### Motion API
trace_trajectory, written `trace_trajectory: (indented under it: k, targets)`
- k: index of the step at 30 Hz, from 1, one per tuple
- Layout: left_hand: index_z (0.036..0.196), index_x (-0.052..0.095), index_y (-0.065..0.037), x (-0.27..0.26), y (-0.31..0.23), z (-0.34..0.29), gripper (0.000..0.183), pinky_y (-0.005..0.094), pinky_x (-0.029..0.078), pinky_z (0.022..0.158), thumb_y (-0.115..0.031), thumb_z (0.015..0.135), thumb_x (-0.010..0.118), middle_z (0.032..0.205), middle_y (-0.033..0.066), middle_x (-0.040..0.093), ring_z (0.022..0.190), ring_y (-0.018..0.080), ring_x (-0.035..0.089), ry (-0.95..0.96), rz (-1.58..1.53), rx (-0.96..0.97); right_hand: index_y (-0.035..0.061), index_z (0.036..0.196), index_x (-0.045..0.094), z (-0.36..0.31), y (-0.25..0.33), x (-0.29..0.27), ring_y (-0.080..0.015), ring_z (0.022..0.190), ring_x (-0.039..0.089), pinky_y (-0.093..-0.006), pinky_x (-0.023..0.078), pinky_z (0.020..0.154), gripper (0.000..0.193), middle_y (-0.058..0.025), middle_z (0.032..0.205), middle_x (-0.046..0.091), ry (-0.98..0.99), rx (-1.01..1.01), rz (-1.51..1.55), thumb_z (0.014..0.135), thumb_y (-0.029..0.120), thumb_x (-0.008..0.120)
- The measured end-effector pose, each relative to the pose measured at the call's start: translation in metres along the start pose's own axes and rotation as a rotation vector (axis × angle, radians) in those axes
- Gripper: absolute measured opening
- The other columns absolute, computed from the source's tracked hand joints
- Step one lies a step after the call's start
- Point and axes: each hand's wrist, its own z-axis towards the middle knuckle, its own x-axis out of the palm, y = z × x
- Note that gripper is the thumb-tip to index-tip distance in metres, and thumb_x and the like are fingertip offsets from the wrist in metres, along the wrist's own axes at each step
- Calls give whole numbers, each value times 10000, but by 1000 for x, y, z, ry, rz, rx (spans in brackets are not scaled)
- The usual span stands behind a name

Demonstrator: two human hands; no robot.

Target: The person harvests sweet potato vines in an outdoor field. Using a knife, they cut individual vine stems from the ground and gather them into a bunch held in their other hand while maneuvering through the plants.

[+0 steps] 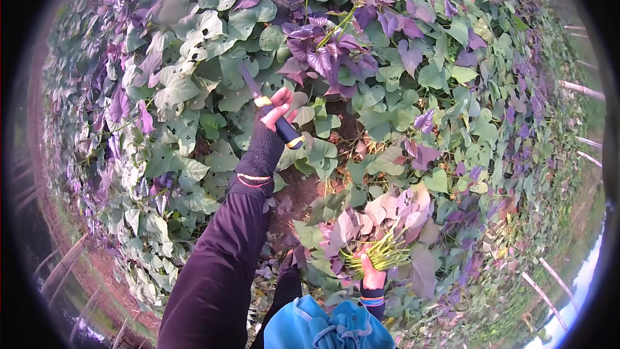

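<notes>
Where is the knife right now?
In the head view, the knife is in the left hand, above and left of the leafy bunch in the right hand.

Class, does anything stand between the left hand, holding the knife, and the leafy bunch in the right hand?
Nothing visible blocks the way from the left hand and its knife to the leafy bunch in the right hand; the green leaves and reddish soil seen between them appear to lie lower.

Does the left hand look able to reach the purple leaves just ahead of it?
Probably yes: the purple leaves sit close beyond the left hand, with nothing solid seen between, though the knife it holds may hinder its grasp.
</notes>
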Motion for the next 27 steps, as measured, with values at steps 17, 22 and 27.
trace_trajectory:
  k: [17, 22, 27]
  targets:
    - [1093, 432, -10, -8, 3, -98, 405, 337, 426, 834, -41, 694, 494, 1052, 107, 466, 933, 212, 493, -67, -202, -105, -18, 932, 500, -12, -49, -9, -147, 721, 553, -263, 429, 704, 166, -63, 797, 558, -48, 168, 4, 770, 16, 513]
    - [955, 466, -12, -52, 6, -258, 294, 339, 415, 791, -35, 662, 471, 917, 128, 540, 851, 250, 527, 92, 76, -149, -21, 873, 531, 26, -65, 5, -140, 739, 545, -262, 427, 723, 160, -56, 781, 566, 52, 311, 232, 758, 85, 566]
    - [992, 467, 10, -75, 16, -296, 292, 293, 414, 805, -6, 701, 457, 950, 98, 535, 888, 207, 526, -185, -298, -395, 38, 971, 515, -1, -67, 49, -129, 859, 479, -254, 358, 781, 374, -49, 883, 554, 411, 344, 82, 770, 351, 562]
